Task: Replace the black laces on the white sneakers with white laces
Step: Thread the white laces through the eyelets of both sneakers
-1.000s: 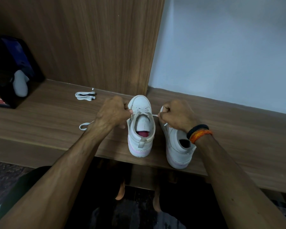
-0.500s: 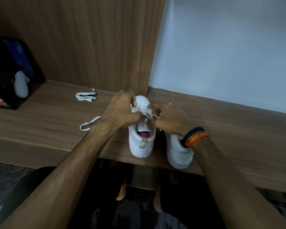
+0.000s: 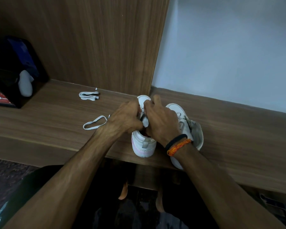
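While both hands (image 3: 145,119) pinch, the white lace (image 3: 94,123) trails left.

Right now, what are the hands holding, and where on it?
Both the left hand and right hand are curled over the lacing area of the left sneaker, apparently pinching its white lace; the exact pinch is hidden.

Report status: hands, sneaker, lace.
Both hands, left hand and right hand, working white lace at left sneaker. Other sneaker tipped beside it. Nothing blocking.
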